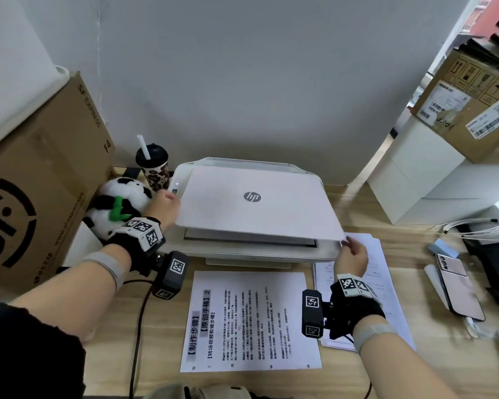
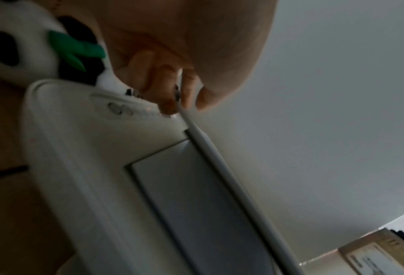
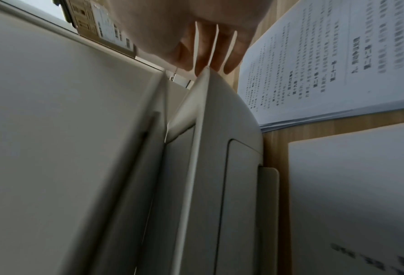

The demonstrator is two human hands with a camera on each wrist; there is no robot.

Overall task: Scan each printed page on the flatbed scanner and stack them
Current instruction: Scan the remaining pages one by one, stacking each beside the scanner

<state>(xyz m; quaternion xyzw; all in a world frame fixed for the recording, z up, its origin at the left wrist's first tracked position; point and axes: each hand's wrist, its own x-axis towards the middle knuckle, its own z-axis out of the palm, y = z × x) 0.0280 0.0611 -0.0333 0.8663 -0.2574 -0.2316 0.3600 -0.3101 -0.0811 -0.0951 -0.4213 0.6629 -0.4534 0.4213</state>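
A white HP scanner [image 1: 185,249] sits at the back of the wooden desk, its lid [image 1: 257,208] raised a little at the front. My left hand [image 1: 164,208] pinches the lid's left edge [image 2: 219,167], thumb on top and fingers beneath [image 2: 163,89], above the glass [image 2: 196,204]. My right hand [image 1: 350,249] reaches the lid's front right corner with straight fingers [image 3: 215,55] beside the lid [image 3: 54,111]. One printed page [image 1: 251,321] lies face up in front of the scanner. A stack of printed pages [image 1: 380,272] lies to the right, under my right wrist.
A large SF cardboard box [image 1: 32,197], a panda plush [image 1: 121,203] and a lidded cup with a straw [image 1: 153,168] crowd the left. A phone [image 1: 458,286], white cables [image 1: 478,228] and another carton [image 1: 473,105] are on the right.
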